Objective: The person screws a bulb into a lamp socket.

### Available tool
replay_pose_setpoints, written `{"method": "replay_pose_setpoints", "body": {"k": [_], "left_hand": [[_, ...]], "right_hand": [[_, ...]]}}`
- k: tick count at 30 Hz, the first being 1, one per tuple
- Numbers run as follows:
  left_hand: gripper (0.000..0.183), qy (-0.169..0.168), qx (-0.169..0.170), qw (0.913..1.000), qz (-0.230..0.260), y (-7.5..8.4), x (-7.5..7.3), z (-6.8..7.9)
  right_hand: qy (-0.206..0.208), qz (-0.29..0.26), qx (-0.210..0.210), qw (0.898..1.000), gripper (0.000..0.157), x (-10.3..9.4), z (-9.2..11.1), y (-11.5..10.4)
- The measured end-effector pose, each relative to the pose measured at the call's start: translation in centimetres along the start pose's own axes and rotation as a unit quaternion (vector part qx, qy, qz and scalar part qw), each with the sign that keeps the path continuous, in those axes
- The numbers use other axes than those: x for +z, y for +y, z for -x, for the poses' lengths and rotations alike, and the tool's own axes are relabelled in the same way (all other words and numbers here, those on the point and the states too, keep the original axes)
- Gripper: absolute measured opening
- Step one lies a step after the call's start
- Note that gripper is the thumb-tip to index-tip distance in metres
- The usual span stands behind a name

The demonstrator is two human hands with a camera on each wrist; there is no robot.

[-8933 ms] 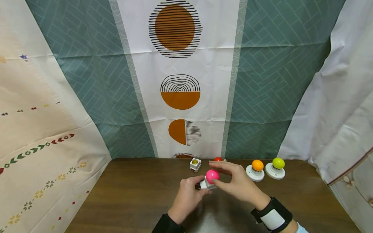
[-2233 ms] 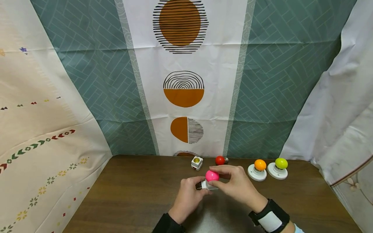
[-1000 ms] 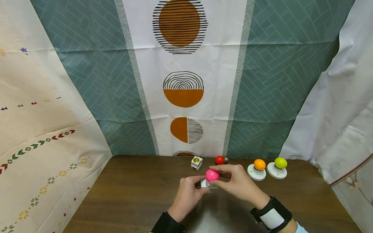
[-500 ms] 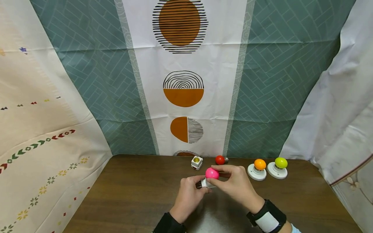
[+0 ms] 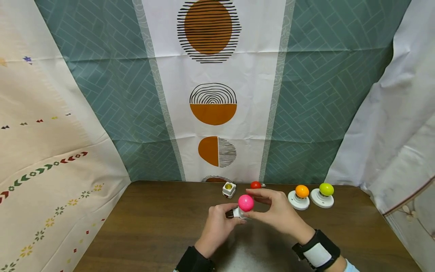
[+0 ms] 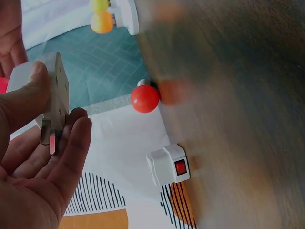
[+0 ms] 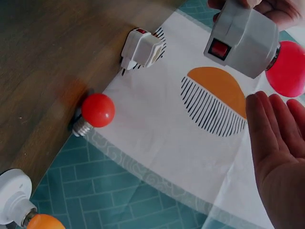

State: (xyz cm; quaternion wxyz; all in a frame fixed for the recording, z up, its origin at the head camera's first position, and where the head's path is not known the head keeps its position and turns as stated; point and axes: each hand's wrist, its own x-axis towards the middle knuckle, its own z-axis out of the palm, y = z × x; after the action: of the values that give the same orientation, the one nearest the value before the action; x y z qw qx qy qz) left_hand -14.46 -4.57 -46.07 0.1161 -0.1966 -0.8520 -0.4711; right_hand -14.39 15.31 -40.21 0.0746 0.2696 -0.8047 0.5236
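Observation:
My left hand (image 5: 219,223) grips a white plug-in lamp socket (image 7: 245,38) between thumb and fingers, above the table. Its two metal prongs (image 6: 49,138) stick out in the left wrist view, and a red switch (image 7: 220,49) shows in the right wrist view. A pink light bulb (image 5: 246,203) sits in the socket's mouth, with a thin strip of its metal base visible. My right hand (image 5: 275,211) is spread around the bulb, thumb on the near side and fingers on the far side. In the right wrist view its straight fingers (image 7: 267,124) lie just beside the bulb, seemingly apart from it.
Near the table's back edge stands another white plug-in socket (image 5: 229,190). A loose red bulb (image 5: 255,184) lies right of it, partly behind my right hand. Farther right, round white bases hold an orange bulb (image 5: 302,191) and a yellow-green bulb (image 5: 326,189). Fabric hangs behind.
My right fingers, close around the pink bulb half a second ago, have spread away from it. The left hand keeps its grip on the socket. Both hands stay in nearly the same place.

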Motion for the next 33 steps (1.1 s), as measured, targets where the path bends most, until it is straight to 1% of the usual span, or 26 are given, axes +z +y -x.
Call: {"method": "replay_pose_setpoints", "body": {"k": [2, 5, 8, 12, 18, 24, 29, 31, 33], "left_hand": [[0.038, -0.005, -0.001, 1.0000, -0.002, 0.0, -0.1, 0.0], [0.035, -0.013, -0.003, 0.9999, -0.003, 0.1, -0.3, 0.0], [0.035, -0.019, -0.008, 0.9998, -0.002, 0.2, -0.4, 0.0], [0.034, -0.023, -0.009, 0.9997, 0.003, 0.3, -0.5, 0.0], [0.036, -0.035, -0.005, 0.9993, 0.005, 0.4, -0.6, 0.1], [0.039, -0.063, -0.019, 0.9976, 0.023, 0.4, -0.6, 0.3], [0.039, -0.076, -0.013, 0.9970, 0.014, 0.2, -0.6, 0.4], [0.041, -0.074, -0.006, 0.9972, 0.006, 0.2, -0.6, 0.3], [0.046, -0.069, -0.002, 0.9976, -0.007, 0.2, -0.7, 0.3]], "right_hand": [[-0.016, 0.004, 0.011, 1.000, 0.060, 0.0, 0.0, 1.1], [-0.043, 0.005, 0.019, 0.999, 0.064, 0.0, 0.0, 1.8], [-0.062, -0.002, 0.020, 0.998, 0.064, 0.2, 0.0, 2.1], [-0.073, -0.015, 0.021, 0.997, 0.061, 0.3, 0.0, 2.2], [-0.084, -0.018, 0.024, 0.996, 0.053, 0.3, -0.1, 2.5], [-0.093, -0.013, 0.026, 0.995, 0.044, 0.3, 0.1, 2.8], [-0.084, -0.006, 0.023, 0.996, 0.043, 0.4, 0.3, 3.0], [-0.075, -0.002, 0.022, 0.997, 0.043, 0.4, 0.4, 2.9], [-0.064, 0.004, 0.025, 0.998, 0.044, 0.3, 0.5, 2.8]]}}
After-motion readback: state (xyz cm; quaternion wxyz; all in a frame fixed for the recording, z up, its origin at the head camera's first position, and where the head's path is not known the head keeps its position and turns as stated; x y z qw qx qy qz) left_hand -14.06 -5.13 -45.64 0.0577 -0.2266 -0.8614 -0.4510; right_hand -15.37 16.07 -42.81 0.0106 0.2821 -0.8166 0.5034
